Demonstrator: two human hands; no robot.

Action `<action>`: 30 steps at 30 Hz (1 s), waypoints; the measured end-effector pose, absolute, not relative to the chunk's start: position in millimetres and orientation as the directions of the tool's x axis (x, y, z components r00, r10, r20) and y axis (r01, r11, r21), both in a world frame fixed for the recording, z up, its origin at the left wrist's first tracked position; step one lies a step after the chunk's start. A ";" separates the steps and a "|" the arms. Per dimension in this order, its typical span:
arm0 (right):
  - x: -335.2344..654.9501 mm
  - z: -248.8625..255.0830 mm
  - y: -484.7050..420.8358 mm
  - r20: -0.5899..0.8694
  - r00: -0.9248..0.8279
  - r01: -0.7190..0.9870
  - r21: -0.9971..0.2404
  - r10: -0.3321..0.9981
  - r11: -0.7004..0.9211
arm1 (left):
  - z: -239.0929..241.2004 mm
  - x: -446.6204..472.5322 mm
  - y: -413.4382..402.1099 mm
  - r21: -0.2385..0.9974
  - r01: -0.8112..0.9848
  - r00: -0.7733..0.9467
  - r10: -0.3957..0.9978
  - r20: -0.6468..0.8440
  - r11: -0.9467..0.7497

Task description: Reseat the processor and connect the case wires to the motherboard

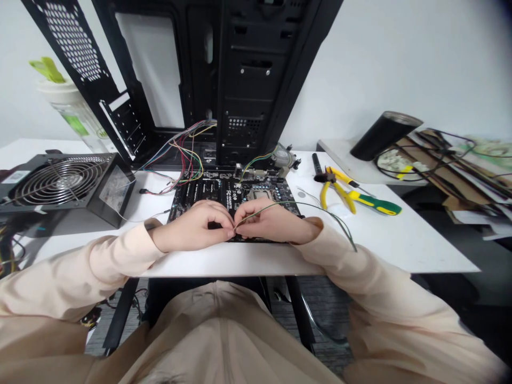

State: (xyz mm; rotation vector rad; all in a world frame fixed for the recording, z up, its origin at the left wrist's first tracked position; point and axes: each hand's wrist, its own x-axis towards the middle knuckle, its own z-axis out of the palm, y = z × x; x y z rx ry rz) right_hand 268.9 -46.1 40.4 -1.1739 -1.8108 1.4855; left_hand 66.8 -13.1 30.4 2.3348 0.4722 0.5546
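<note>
My left hand (196,226) and my right hand (270,221) meet over the front edge of a black motherboard (190,194). Both are closed in a pinch at one end of a thin green wire (298,202). From the fingertips the wire arches over my right wrist and hangs down across the sleeve. What is on its pinched end is too small to make out. Behind my right hand the square metal processor area (262,193) of the board shows. My hands cover the board's near part.
Behind the board stands an open black computer case (252,69) with loose coloured wires (186,160). A power supply (66,186) lies at left, near a bottle (76,109). Pliers (338,189), a green-yellow screwdriver (378,204) and a black cylinder (384,134) lie at right.
</note>
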 end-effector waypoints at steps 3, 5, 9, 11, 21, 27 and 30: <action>267.6 43.1 -47.6 -0.115 -0.476 0.325 -0.944 0.872 0.052 | 29.0 67.4 -14.1 0.675 0.198 0.835 0.482 0.263 -0.711; 267.2 45.0 -48.4 -0.100 -0.477 0.333 -0.940 0.873 0.074 | 27.9 67.9 -14.6 0.677 0.204 0.821 0.500 0.274 -0.707; 267.7 45.5 -47.7 -0.035 -0.513 0.270 -0.955 0.858 0.122 | 26.5 68.7 -14.8 0.703 0.193 0.802 0.523 0.289 -0.685; 268.5 44.4 -46.1 -0.009 -0.526 0.244 -0.960 0.850 0.141 | 26.4 68.8 -15.0 0.707 0.198 0.807 0.522 0.275 -0.679; 267.6 36.8 -41.6 0.023 -0.531 0.071 -0.995 0.847 0.072 | 31.3 69.6 -21.6 0.684 0.245 0.806 0.537 0.250 -0.687; 266.4 35.7 -41.6 0.065 -0.514 0.045 -0.994 0.855 0.103 | 32.8 71.2 -23.2 0.722 0.181 0.801 0.526 0.286 -0.668; 267.0 38.7 -42.1 0.066 -0.491 0.115 -0.984 0.869 0.139 | 30.8 71.0 -23.3 0.735 0.173 0.778 0.548 0.306 -0.656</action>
